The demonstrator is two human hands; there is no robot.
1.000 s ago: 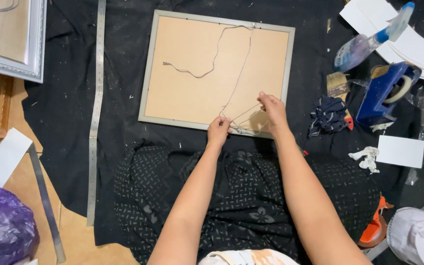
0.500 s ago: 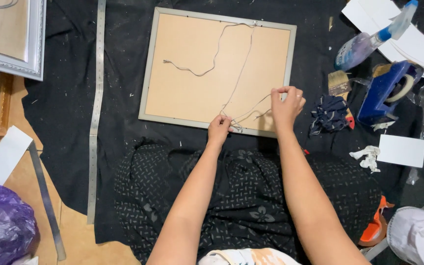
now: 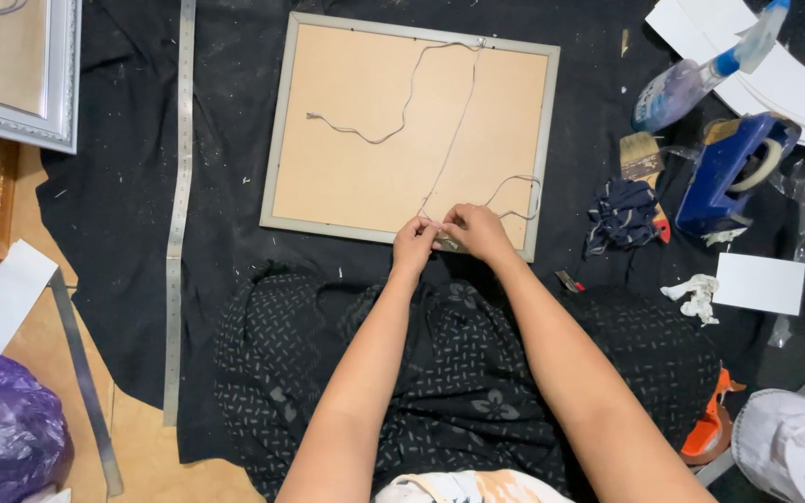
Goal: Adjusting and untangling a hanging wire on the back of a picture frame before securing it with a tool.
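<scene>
Long metal ruler [image 3: 179, 205] on black cloth [image 3: 123, 214], left. Silver frame [image 3: 20, 74] top left, purple bag [image 3: 2, 438] bottom left. Right side: spray bottle [image 3: 701, 74], paintbrush [image 3: 643, 158], blue tape dispenser [image 3: 729, 172], dark rag [image 3: 621, 214], white sheets [image 3: 794, 74], white card [image 3: 761, 282].

Even, bright overhead light; soft shadows under both hands [image 3: 449, 237]; sharp focus there, slight stretch toward the edges.
</scene>
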